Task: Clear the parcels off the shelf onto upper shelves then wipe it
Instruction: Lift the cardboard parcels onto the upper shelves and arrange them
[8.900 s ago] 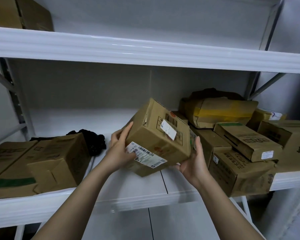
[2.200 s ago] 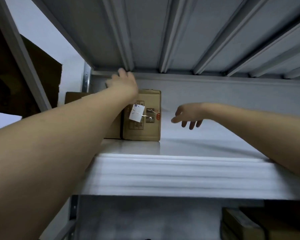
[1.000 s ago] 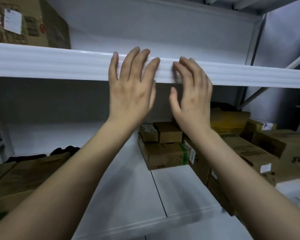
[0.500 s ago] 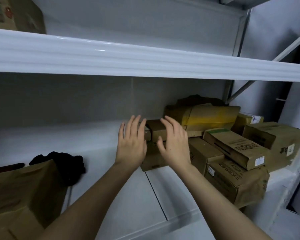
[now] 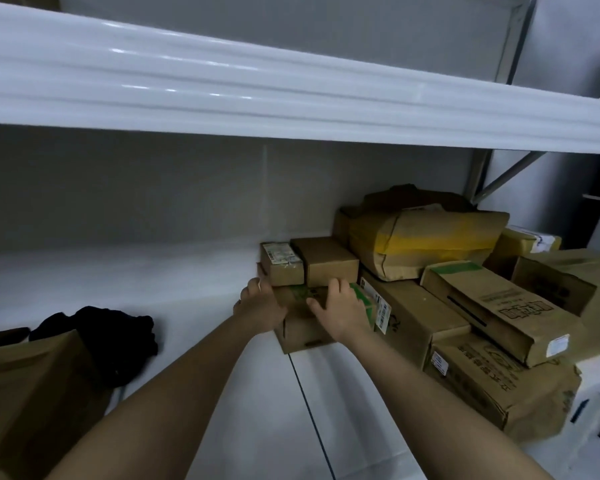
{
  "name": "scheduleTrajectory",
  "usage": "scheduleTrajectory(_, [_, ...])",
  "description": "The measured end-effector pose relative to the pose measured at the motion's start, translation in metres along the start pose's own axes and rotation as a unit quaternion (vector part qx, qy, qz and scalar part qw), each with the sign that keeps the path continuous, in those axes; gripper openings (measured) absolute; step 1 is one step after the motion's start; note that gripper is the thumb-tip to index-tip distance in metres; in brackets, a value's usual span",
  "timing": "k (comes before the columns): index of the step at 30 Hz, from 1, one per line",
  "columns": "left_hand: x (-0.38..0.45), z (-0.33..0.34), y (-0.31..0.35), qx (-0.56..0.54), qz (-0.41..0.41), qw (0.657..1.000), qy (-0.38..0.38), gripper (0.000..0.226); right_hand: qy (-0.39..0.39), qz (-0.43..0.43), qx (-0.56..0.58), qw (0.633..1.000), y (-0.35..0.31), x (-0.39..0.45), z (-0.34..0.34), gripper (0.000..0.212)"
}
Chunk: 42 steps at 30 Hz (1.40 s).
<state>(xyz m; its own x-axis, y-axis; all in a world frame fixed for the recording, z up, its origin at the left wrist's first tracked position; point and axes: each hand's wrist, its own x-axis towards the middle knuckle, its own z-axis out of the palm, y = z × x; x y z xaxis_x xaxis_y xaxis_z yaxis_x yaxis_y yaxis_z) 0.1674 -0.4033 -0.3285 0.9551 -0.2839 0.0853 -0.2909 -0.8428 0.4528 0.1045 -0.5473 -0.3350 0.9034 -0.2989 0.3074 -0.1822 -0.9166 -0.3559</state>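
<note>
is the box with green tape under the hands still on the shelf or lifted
On the shelf: the green-taped cardboard box sits flat on the white shelf board, two small boxes stacked on it.

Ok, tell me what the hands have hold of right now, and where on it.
Both hands are on the green-taped box under two small boxes: the left hand against its left side, the right hand on its top. A full grip cannot be told.
</note>
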Motion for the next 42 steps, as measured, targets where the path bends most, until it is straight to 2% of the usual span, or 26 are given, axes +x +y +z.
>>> scheduleTrajectory(5, [0.027,0.009,0.016,-0.121,-0.064,0.99,-0.032,0.074,-0.056,0.044,0.108,0.992,0.02,0.041,0.003,0.062])
scheduleTrajectory(10, [0.046,0.011,0.03,-0.163,-0.09,0.982,-0.022,0.073,-0.053,0.125,0.185,0.973,0.031,0.079,0.01,0.07])
scheduleTrajectory(12, [0.054,0.015,0.032,-0.181,-0.105,0.977,-0.032,0.073,-0.056,0.191,0.23,0.953,0.033,0.09,0.012,0.07])
scheduleTrajectory(15, [0.067,0.016,0.032,-0.203,-0.119,0.971,-0.037,0.073,-0.064,0.297,0.319,0.898,0.035,0.107,0.016,0.072])
scheduleTrajectory(19, [0.085,0.017,0.03,-0.245,-0.131,0.96,-0.032,0.07,-0.047,0.37,0.368,0.852,0.041,0.125,0.02,0.064])
scheduleTrajectory(23, [0.101,0.015,0.029,-0.337,-0.166,0.927,0.017,0.064,-0.05,0.382,0.381,0.84,0.047,0.138,0.024,0.061])
scheduleTrajectory(27, [0.113,0.013,0.028,-0.392,-0.203,0.896,0.041,0.07,-0.029,0.415,0.456,0.787,0.048,0.145,0.024,0.068])
scheduleTrajectory(30, [0.121,0.014,0.026,-0.407,-0.208,0.889,0.022,0.06,-0.022,0.404,0.502,0.765,0.049,0.15,0.029,0.067])
scheduleTrajectory(33, [0.121,0.015,0.027,-0.415,-0.197,0.888,-0.012,0.046,-0.018,0.417,0.473,0.776,0.052,0.153,0.032,0.07])
scheduleTrajectory(37, [0.123,0.015,0.021,-0.481,-0.195,0.855,-0.005,0.049,-0.038,0.402,0.432,0.806,0.048,0.154,0.034,0.07])
scheduleTrajectory(42, [0.128,0.012,0.011,-0.527,-0.218,0.821,0.02,0.055,-0.008,0.418,0.487,0.767,0.043,0.155,0.031,0.088])
